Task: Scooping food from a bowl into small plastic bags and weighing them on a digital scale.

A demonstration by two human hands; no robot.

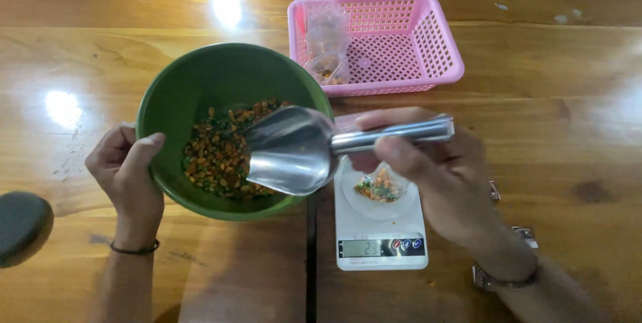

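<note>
Fingers [401,137] of the right hand [441,176] are curled around the round handle of a shiny metal scoop [294,150], pinching it between thumb and fingertips. The scoop is smooth, silvery and trough-shaped, and its open mouth dips over the near rim of a green bowl [221,82], just to the left of those fingers. Whether the scoop's edge touches the contents cannot be told.

The left hand [127,169] grips the bowl's left rim, thumb hooked over the edge and the other fingers wrapped around the outside wall, pressed against it. A dark band circles that wrist.

Inside the bowl lies a heap of small mixed bits [224,156], orange, brown and green, filling only the lower part; the upper inner wall is bare green.

Directly beneath the right fingers stands a white kitchen scale [378,246] with a lit display on its near edge. On its platform sits a small clear bag [381,186] holding a little of the same orange and green mix, partly hidden by the hand.

Beyond the right fingers, farther away on the desk [568,129], is a pink plastic basket [428,35] with a latticed wall. Clear bags [326,42] lean in its left corner, with some of the mix at their bottom.

Left of the left hand, at the picture's edge, lies a dark rounded object [20,226], too cut off to tell what it is.
</note>
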